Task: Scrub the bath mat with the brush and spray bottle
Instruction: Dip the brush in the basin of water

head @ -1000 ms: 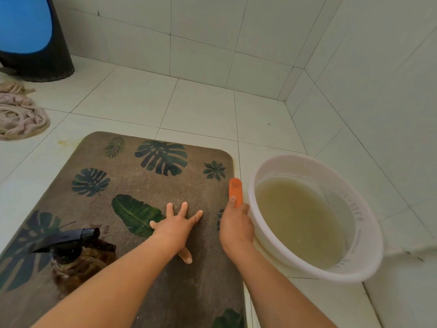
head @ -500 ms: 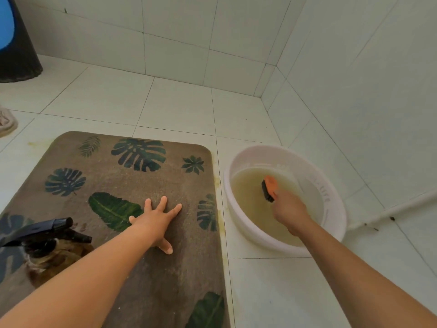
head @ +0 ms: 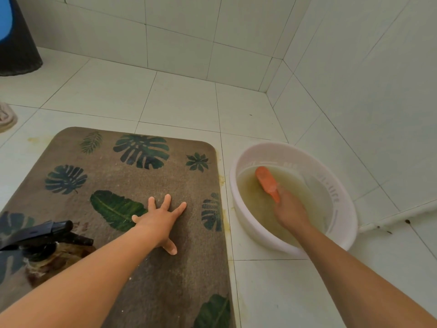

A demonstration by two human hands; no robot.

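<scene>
**Kid:** Brown bath mat [head: 165, 181] with green leaves lies flat on the white tile floor [head: 179, 102]. Where is the left grip?

**Friend:** The left grip [head: 159, 221] is a bare hand. It lies flat on the middle of the mat with its fingers spread wide. It holds nothing and just presses down.

**Kid:** And the right grip?

**Friend:** The right grip [head: 289, 210] is down in the pale basin [head: 343, 209]. Its fingers curl round the handle of the orange brush [head: 267, 182]. The hand sits in the cloudy yellow water [head: 255, 200]. The brush points to 11 o'clock from the hand.

**Kid:** Where is the basin?

**Friend:** It stands on the floor at 3 o'clock from the mat, just beside the mat's edge.

**Kid:** And the spray bottle?

**Friend:** The spray bottle [head: 42, 233] stands on the mat at 8 o'clock from the left grip. Its black top points to 3 o'clock. No hand touches it.

**Kid:** Anything else?

**Friend:** A bunched cloth [head: 6, 116] peeks in at 9 o'clock, and a dark tub [head: 16, 50] stands at 10 o'clock.
</scene>
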